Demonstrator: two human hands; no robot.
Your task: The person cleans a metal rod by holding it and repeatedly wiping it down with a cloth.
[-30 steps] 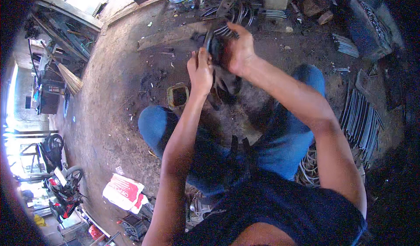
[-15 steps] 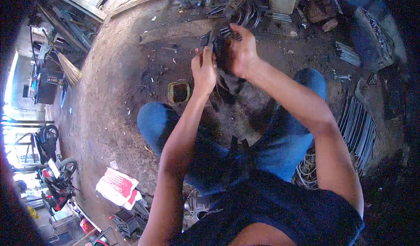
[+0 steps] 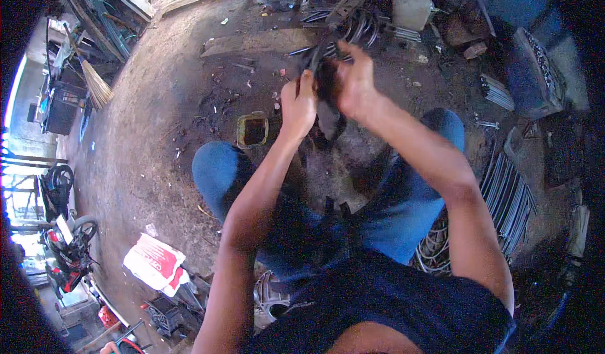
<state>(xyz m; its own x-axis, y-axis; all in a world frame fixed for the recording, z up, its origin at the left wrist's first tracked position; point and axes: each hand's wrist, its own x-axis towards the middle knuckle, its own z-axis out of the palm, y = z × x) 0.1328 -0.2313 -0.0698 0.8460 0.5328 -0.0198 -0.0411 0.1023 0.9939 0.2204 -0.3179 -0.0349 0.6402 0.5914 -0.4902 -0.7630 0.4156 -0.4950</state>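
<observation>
Over the dirty floor between my knees, my two hands work close together. My left hand (image 3: 298,108) is closed around a dark curved metal bar (image 3: 319,53), its thumb lying along it. Just right of it is my right hand (image 3: 358,88), blurred, with the index finger raised; a dark mass beside its palm hides the other fingertips. Beyond the hands stands a dark metal fixture (image 3: 346,6), with several bent shiny metal rods (image 3: 372,28) around its base. Whether the bar joins the fixture is unclear.
A square tub of dark liquid (image 3: 253,130) sits by my left knee. Straight metal rods (image 3: 509,193) are heaped on the right, near a wrench (image 3: 486,125). A jerrycan (image 3: 411,4) stands far right of the fixture. A wooden plank (image 3: 261,41) lies ahead; a white-and-red sack (image 3: 154,262) lies lower left.
The view has shifted slightly. My left hand and the dark bar are a little further right in the picture, and the right hand's fingers have moved, with blur.
</observation>
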